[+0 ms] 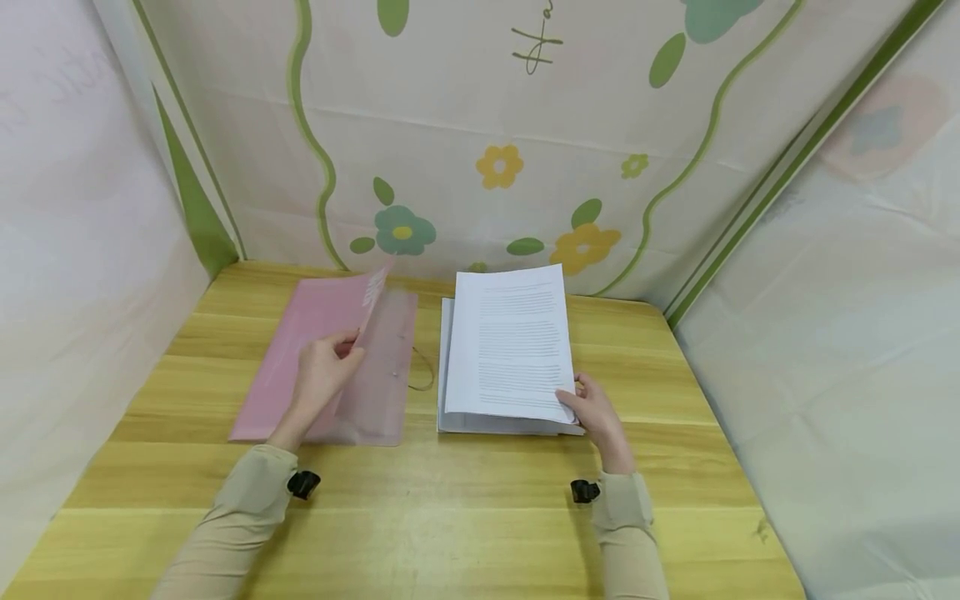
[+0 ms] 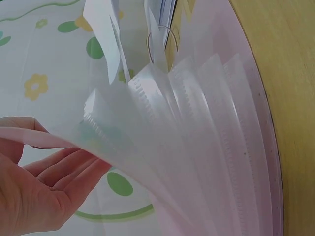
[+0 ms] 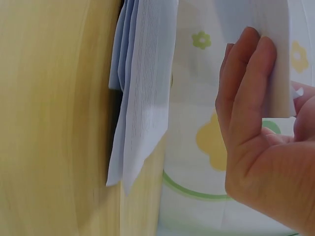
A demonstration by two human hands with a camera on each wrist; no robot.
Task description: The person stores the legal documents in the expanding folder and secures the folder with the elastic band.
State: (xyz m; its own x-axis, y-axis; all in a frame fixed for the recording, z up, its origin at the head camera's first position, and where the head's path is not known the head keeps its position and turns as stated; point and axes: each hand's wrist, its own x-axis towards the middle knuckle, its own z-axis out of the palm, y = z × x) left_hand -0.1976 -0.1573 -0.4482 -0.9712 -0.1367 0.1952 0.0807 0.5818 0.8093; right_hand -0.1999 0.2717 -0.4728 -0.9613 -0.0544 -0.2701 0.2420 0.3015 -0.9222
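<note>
My left hand (image 1: 324, 372) pinches the raised edge of a pink translucent file folder (image 1: 318, 321) on the left of the table. In the left wrist view, clear divider pockets (image 2: 197, 132) fan out beneath the cover that this hand (image 2: 42, 189) holds up. By its lower right corner, my right hand (image 1: 596, 414) grips a sheaf of printed paper (image 1: 517, 342), fingers behind and thumb in front. That sheaf is raised over more paper (image 1: 487, 425) lying on the table. The right wrist view shows loose layered printed sheets (image 3: 147, 93) below the held sheaf (image 3: 281, 64).
A thin elastic loop (image 1: 427, 375) sticks out from the folder's right side. The wooden table (image 1: 435, 517) is enclosed by a flower-print cloth (image 1: 450, 100) at the back and pale cloth sides. Each wrist wears a small black camera (image 1: 303, 484).
</note>
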